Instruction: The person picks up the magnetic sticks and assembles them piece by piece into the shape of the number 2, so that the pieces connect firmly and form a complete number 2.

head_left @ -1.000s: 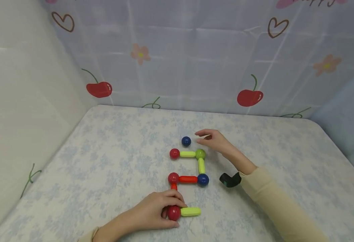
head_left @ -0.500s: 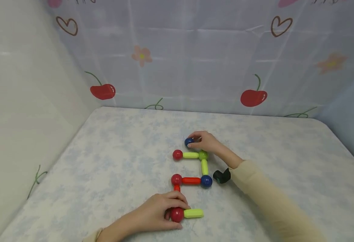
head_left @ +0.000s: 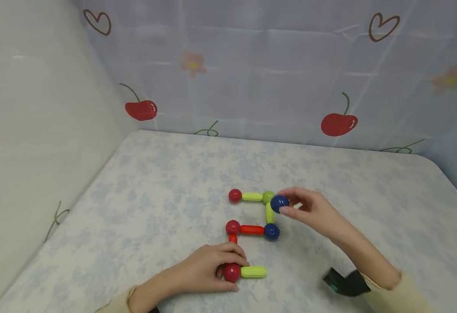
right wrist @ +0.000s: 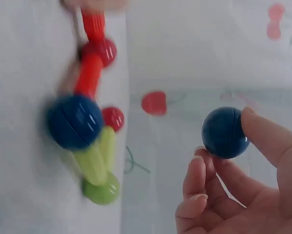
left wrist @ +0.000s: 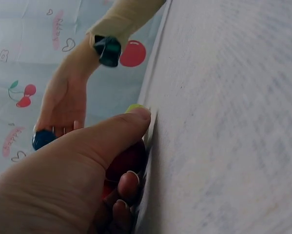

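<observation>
A zigzag of balls and short rods lies on the table. My left hand (head_left: 205, 269) grips the red ball (head_left: 232, 273) at its near end, from which a yellow-green rod (head_left: 253, 272) points right. Between finger and thumb, my right hand (head_left: 310, 211) pinches a loose blue ball (right wrist: 225, 132), held up off the table. In the head view that ball overlaps the green ball (head_left: 268, 197) at the far corner. Another blue ball (head_left: 271, 231) joins a red rod (head_left: 252, 230) and a yellow-green rod (head_left: 269, 213). A red ball (head_left: 235, 195) forms the far end.
The table (head_left: 166, 182) has a pale blue-patterned cover. A printed curtain (head_left: 252, 78) hangs behind its far edge, and a white sheet (head_left: 48, 108) rises at the left. A dark wrist camera (head_left: 346, 282) sits on my right sleeve.
My right hand reached the loose blue ball behind the chain, took hold of it, lifted it and drew it back towards me and right. The left hand keeps its grip on the red ball.
</observation>
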A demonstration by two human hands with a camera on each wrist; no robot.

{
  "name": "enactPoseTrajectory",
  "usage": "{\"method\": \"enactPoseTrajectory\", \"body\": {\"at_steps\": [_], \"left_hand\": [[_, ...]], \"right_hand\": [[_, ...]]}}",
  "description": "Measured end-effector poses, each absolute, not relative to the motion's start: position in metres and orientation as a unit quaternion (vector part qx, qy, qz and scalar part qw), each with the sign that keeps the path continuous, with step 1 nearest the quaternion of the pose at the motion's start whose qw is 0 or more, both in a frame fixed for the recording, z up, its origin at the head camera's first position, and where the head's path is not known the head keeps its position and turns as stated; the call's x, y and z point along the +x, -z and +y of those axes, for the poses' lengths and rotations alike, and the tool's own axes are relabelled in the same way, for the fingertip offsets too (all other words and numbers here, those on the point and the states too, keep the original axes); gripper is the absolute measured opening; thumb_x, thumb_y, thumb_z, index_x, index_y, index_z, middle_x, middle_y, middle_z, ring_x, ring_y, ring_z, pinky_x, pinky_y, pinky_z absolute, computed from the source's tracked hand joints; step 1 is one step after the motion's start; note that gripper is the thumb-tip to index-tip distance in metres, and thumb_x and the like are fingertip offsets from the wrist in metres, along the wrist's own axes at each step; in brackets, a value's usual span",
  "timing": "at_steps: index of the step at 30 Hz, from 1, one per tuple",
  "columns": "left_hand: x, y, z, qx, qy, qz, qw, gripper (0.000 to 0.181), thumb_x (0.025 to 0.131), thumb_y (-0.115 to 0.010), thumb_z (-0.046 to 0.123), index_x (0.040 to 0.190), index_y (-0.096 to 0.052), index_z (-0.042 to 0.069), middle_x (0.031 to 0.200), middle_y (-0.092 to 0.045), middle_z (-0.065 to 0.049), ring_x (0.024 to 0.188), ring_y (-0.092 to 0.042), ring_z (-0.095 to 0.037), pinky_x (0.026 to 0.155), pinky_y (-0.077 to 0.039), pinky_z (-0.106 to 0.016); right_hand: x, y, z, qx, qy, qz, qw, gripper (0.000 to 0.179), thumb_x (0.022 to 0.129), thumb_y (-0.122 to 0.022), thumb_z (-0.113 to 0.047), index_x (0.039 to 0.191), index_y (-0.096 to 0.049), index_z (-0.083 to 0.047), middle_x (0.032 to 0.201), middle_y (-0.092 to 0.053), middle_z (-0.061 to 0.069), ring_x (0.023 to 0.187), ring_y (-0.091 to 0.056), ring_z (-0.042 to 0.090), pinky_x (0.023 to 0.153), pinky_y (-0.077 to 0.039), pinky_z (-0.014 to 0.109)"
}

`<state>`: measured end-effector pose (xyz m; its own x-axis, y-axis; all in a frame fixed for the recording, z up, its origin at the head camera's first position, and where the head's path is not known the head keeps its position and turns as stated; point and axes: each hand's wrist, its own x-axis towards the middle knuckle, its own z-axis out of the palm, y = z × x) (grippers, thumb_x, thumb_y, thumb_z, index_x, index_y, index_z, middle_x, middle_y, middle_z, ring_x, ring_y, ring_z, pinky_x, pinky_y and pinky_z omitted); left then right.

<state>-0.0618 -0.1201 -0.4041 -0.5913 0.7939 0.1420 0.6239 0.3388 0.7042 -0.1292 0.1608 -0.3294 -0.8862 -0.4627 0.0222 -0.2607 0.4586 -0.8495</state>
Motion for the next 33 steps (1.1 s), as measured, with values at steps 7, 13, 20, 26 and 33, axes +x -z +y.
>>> {"method": "enactPoseTrajectory", "body": {"at_steps": [7, 13, 20, 26, 33], "left_hand": [[-0.058, 0.407, -0.116, 0.443, -0.379, 0.805, 0.112, 0.038, 0.08, -0.077, 0.024, 0.115, -0.065, 0.018, 0.115, -0.052, 0.011, 0.086, -0.05, 0.004, 0.064, -0.042, -0.011], [-0.058, 0.409, -0.115, 0.441, -0.388, 0.802, 0.112, 0.037, 0.08, -0.077, 0.023, 0.115, -0.065, 0.018, 0.115, -0.053, 0.012, 0.082, -0.05, 0.004, 0.062, -0.043, -0.011], [-0.064, 0.407, -0.119, 0.429, -0.402, 0.803, 0.099, 0.037, 0.079, -0.077, 0.02, 0.113, -0.065, 0.019, 0.113, -0.053, 0.012, 0.086, -0.052, 0.0, 0.066, -0.045, -0.014], [-0.067, 0.408, -0.12, 0.434, -0.409, 0.797, 0.089, 0.036, 0.08, -0.076, 0.021, 0.114, -0.064, 0.018, 0.113, -0.053, 0.011, 0.089, -0.053, -0.001, 0.068, -0.045, -0.016], [-0.068, 0.411, -0.12, 0.434, -0.416, 0.794, 0.086, 0.037, 0.079, -0.077, 0.02, 0.113, -0.065, 0.018, 0.113, -0.054, 0.011, 0.093, -0.053, -0.003, 0.073, -0.046, -0.018]], "right_hand": [[-0.066, 0.358, 0.179, -0.243, 0.535, 0.775, 0.233, 0.03, 0.089, -0.065, -0.014, 0.117, -0.06, -0.003, 0.1, -0.058, 0.01, 0.081, -0.052, 0.019, 0.061, -0.045, 0.028], [-0.06, 0.388, 0.178, -0.304, 0.537, 0.75, 0.238, 0.027, 0.089, -0.066, -0.013, 0.114, -0.06, -0.006, 0.094, -0.059, 0.004, 0.072, -0.051, 0.014, 0.051, -0.04, 0.026], [-0.069, 0.39, 0.175, -0.308, 0.512, 0.765, 0.239, 0.027, 0.088, -0.067, -0.019, 0.112, -0.06, -0.009, 0.087, -0.058, 0.002, 0.067, -0.049, 0.013, 0.05, -0.04, 0.025], [-0.074, 0.39, 0.175, -0.317, 0.484, 0.782, 0.23, 0.029, 0.087, -0.068, -0.024, 0.113, -0.06, -0.013, 0.085, -0.058, -0.001, 0.066, -0.049, 0.012, 0.052, -0.041, 0.024], [-0.072, 0.396, 0.175, -0.33, 0.479, 0.786, 0.21, 0.03, 0.086, -0.07, -0.026, 0.112, -0.059, -0.014, 0.085, -0.058, -0.003, 0.068, -0.051, 0.011, 0.053, -0.041, 0.023]]}}
